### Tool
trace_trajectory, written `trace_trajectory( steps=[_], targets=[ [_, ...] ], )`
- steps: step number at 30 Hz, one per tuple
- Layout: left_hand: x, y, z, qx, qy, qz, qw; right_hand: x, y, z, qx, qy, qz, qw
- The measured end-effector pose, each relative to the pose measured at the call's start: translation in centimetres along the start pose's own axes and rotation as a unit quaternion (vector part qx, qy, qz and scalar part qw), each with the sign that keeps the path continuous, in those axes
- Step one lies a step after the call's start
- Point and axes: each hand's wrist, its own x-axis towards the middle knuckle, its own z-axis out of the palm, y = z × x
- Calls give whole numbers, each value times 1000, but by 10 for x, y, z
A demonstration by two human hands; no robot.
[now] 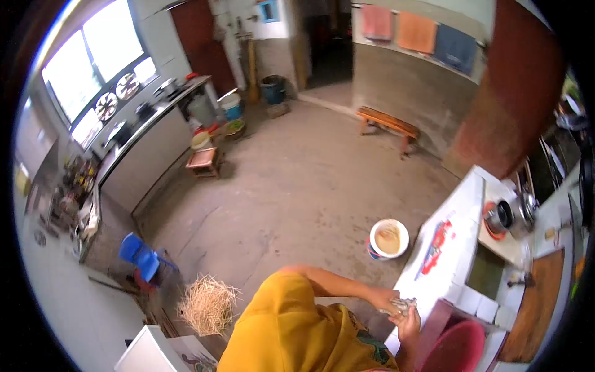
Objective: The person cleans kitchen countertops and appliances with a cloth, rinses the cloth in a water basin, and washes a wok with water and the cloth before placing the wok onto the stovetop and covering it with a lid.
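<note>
"Where's the bundle?"

"At 5 o'clock in view; left hand and right hand have fingers curled round it."

"What could go wrong?"

"Loose grip could drop it; basin at its 4 o'clock, bucket at 12."

Your hands partly cover the small greyish thing they hold, too blurred for you to name. The lower edge cuts off your yellow garment and the pink basin. You cannot identify the blurred red item on the worktop either.
</note>
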Motion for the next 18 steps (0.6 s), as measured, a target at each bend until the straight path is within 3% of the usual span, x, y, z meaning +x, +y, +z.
trace_trajectory(
  steps=[2, 5, 8, 10, 12, 13, 14, 15, 18],
  targets=[
    [-55, -52, -31, -130, 69, 32, 989, 34, 12, 67, -96, -53, -17, 994],
    [-197, -51, -76, -242, 199, 9, 950, 83, 47, 162, -166, -126, -2, 978],
    [-299, -84, -104, -277, 324, 31, 904, 107, 65, 271, -201, -196, 6, 960],
    [-351, -121, -115, -345, 430, 55, 832, 117, 76, 336, -216, -222, 5, 951],
    [-410, -130, -125, -379, 504, 18, 776, 135, 89, 384, -198, -277, -25, 940],
    [-428, -141, -128, -435, 530, 52, 726, 145, 93, 407, -181, -302, -34, 935],
    [-446, -152, -132, -488, 552, 86, 671, 156, 97, 428, -164, -326, -43, 930],
    [-466, -159, -139, -502, 560, 54, 657, 171, 102, 445, -141, -341, -24, 929],
    [-499, -173, -158, -568, 583, 115, 569, 196, 101, 511, -123, -373, -8, 920]
  ],
)
